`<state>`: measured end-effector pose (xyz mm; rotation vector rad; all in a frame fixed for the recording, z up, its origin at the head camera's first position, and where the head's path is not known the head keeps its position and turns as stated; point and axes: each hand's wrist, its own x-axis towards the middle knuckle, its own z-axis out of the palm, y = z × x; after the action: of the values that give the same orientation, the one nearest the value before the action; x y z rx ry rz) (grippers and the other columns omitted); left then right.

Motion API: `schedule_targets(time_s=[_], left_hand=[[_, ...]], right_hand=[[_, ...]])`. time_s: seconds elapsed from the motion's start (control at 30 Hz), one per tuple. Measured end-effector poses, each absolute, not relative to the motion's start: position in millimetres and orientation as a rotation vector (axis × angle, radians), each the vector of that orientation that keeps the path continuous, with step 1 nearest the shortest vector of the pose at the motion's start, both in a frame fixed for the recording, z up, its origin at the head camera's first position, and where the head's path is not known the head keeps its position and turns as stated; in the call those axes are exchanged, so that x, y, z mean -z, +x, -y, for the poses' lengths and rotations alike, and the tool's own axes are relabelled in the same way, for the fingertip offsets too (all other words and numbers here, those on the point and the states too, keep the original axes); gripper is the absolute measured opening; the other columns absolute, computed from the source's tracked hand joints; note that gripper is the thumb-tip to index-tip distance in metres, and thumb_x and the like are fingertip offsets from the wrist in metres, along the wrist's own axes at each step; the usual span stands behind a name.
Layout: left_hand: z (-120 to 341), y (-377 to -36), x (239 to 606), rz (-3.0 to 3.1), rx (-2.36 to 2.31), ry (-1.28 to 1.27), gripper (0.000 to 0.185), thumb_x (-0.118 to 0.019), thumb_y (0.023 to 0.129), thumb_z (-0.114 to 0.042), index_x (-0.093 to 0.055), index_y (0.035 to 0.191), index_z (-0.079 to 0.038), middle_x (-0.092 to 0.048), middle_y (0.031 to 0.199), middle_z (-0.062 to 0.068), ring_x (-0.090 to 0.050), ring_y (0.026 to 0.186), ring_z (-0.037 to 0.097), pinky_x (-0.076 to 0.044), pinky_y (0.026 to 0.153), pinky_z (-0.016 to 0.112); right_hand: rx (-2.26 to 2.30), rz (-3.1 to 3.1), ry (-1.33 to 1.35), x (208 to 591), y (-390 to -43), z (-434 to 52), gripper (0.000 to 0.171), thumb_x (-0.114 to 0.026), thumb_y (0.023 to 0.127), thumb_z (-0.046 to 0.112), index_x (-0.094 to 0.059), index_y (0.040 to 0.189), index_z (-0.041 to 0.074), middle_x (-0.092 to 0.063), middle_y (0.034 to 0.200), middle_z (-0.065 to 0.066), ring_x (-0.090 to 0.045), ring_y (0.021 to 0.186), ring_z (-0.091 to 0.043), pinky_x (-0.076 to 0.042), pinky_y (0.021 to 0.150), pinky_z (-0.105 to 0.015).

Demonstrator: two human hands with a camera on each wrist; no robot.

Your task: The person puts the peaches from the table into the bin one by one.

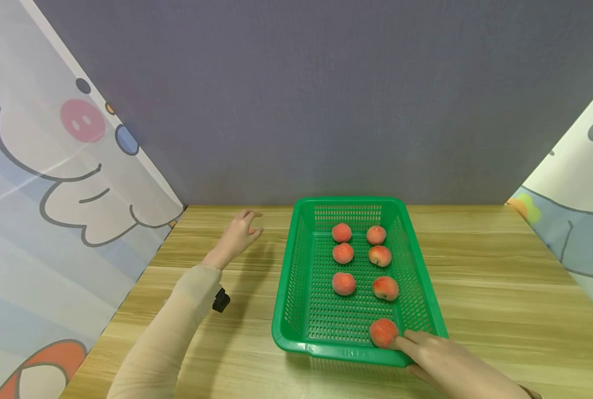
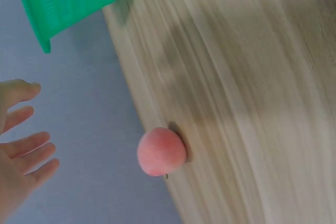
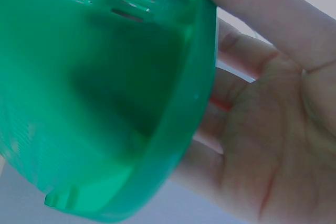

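left hand (image 1: 240,234) over the far left of the table (image 1: 476,288), fingers spread wide, holding nothing; loose peach (image 2: 161,151) just ahead of it near the wall. right hand (image 1: 446,363) at the near right corner of the green basket (image 1: 284,310), fingers extended, fingertips touching 1 peach (image 1: 383,332) inside. 6 more peaches in 2 rows. probably soft, light, round, prone to rolling and bruising; best cupped from the sides. basket's long axis running away from the person.

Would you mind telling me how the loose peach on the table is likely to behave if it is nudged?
The peach looks round, so it would probably roll on the smooth table. It lies near the edge, so it might fall. The open left hand is apart from it.
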<state>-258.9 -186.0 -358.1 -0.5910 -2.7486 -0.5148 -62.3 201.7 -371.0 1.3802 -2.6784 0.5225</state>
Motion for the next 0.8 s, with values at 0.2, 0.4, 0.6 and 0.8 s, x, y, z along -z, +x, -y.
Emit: schedule_targets(time_s=[0.2,0.4,0.6,0.8], left_hand=[[190,-267,368,2.786,0.507,-0.53,0.042,-0.063,0.082,-0.014,-0.051,0.118,0.004,-0.049,0.116,0.024,-0.055,0.083,0.03,-0.042,0.084,0.047],[198,-279,378,2.829,0.54,-0.45,0.042,-0.062,0.081,-0.011,-0.05,0.118,0.005,-0.045,0.118,0.026,-0.055,0.088,0.031,-0.044,0.083,0.045],[205,-284,386,2.875,0.597,-0.361,0.043,-0.061,0.082,-0.011,-0.049,0.119,0.006,-0.043,0.119,0.028,-0.049,0.098,0.038,-0.043,0.082,0.047],[208,-287,393,2.893,0.597,-0.342,0.045,-0.061,0.081,-0.012,-0.047,0.121,0.005,-0.043,0.119,0.029,-0.05,0.088,0.034,-0.044,0.076,0.044]], right_hand=[[-0.531,2.684,1.374,371,-63,-201,0.03,-0.071,0.069,0.011,-0.054,0.094,0.014,-0.047,0.079,0.015,-0.045,0.067,0.001,-0.04,0.05,-0.021],[-0.522,2.694,1.364,371,-62,-202,0.031,-0.07,0.07,0.014,-0.054,0.096,0.015,-0.051,0.081,0.014,-0.049,0.07,-0.001,-0.042,0.052,-0.023],[-0.52,2.698,1.356,369,-62,-201,0.03,-0.07,0.07,0.014,-0.054,0.095,0.015,-0.049,0.08,0.015,-0.047,0.068,0.0,-0.04,0.051,-0.022],[-0.521,2.684,1.356,368,-61,-200,0.031,-0.071,0.068,0.011,-0.055,0.094,0.014,-0.048,0.079,0.015,-0.045,0.067,0.001,-0.04,0.051,-0.021]])
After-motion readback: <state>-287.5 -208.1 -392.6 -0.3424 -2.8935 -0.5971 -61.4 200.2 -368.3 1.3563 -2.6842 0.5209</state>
